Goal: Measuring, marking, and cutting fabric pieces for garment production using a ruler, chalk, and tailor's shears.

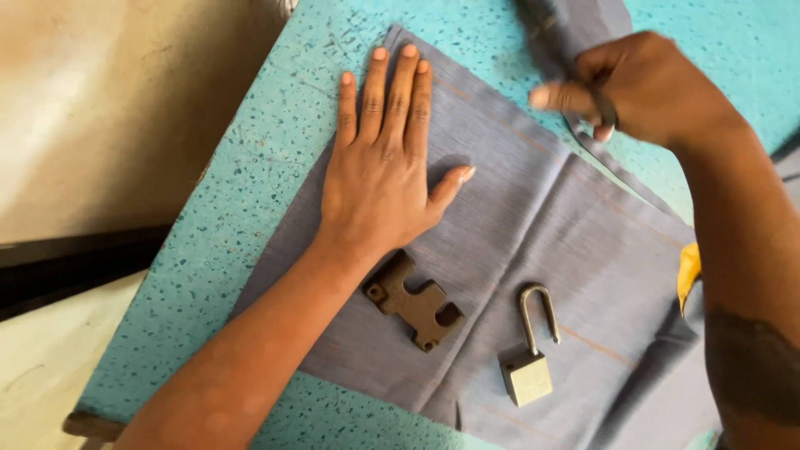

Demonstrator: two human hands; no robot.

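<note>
A grey cloth (533,225) lies spread on a speckled turquoise table (250,167), its near part flat, its far end not yet laid out. The left hand (379,179) presses it flat with fingers together, while the right hand (642,83) is closed around scissors (606,112) at the cloth's far edge. Near the cloth's front edge rest a metal plate (414,302) and padlock (530,354); bare table remains left of the cloth.

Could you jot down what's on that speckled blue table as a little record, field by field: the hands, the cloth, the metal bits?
surface: turquoise speckled table
cloth: grey-blue fabric spread flat on the table
left hand: pressed flat on the fabric, fingers together, palm down
right hand: closed around a dark tool, too blurred to identify, at the fabric's far edge
metal plate: dark, notched, lying on the fabric near the left wrist
padlock: brass-coloured, lying on the fabric beside the plate, apart from both hands
</note>
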